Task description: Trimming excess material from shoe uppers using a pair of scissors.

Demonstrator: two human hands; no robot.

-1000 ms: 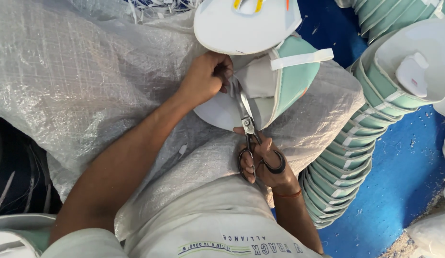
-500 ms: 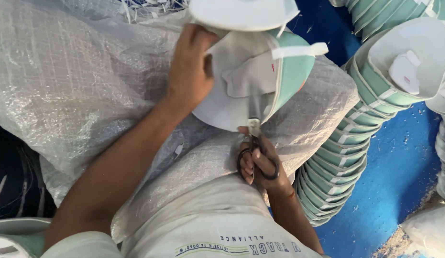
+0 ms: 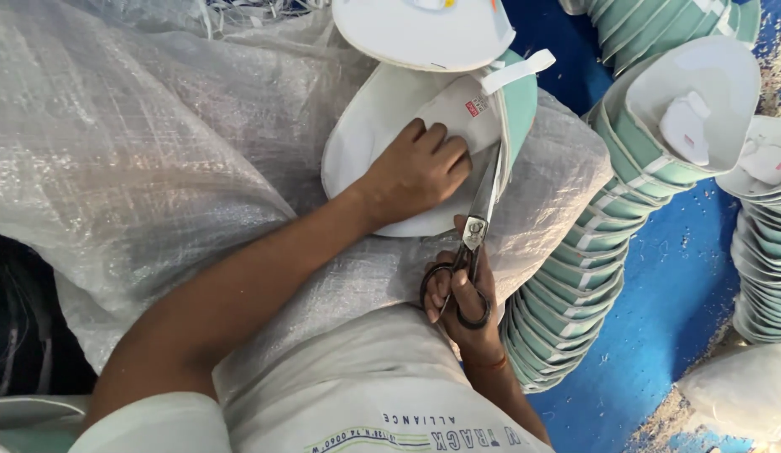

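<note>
Pressed flat, the left hand [image 3: 417, 170] pins a white cup-shaped mask [image 3: 382, 126] on the woven plastic sack [image 3: 155, 168], fingers spread on its smooth felt. Right hand [image 3: 462, 298], just below the mask, is closed through the dark loops of steel scissors [image 3: 478, 231], whose blades run up along the mask's green edge; whether they part is hard to tell. Beyond the mask's right side curves a ribbed stack [image 3: 592, 252] of nested masks, partly cut off.
</note>
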